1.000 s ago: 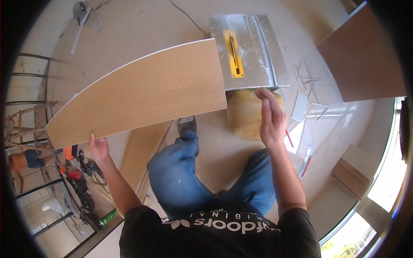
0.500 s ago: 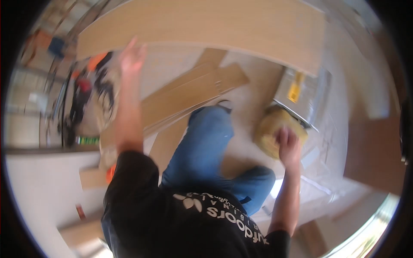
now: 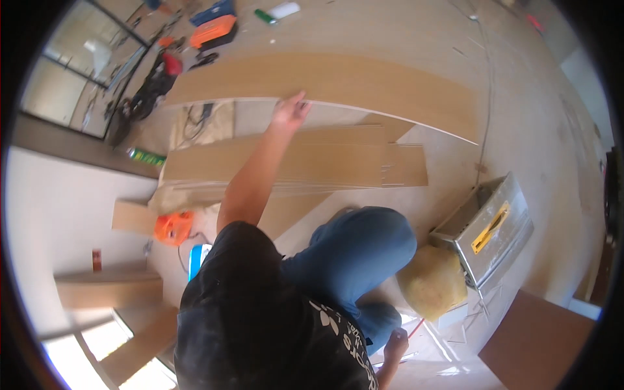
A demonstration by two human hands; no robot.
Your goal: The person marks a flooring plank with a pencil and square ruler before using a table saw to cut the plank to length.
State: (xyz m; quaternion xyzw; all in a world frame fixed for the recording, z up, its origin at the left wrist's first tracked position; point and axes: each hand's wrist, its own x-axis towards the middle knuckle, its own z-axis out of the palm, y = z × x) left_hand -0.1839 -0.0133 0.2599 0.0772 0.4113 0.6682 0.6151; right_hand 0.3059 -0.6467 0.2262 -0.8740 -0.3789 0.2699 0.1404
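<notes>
At far left, the board [image 3: 364, 79] reaches its left end just short of an orange toolbox [image 3: 214, 31]. Its long axis runs across the person's front, its right end bending slightly nearer the body. Next along, the left hand [image 3: 289, 116] has its grip pinched on the near edge, left of the board's middle, so the longer part lies to the right of the grip and the width spreads away from the person. The stack [image 3: 331, 162] lies on the near side of the board. Farther right, the right hand [image 3: 395, 346] curls low beside the knee [image 3: 383, 318], well apart from the board; whether it grasps anything, one cannot tell. Rightmost, the saw [image 3: 491, 234] sits near the board's right end, on its near side.
</notes>
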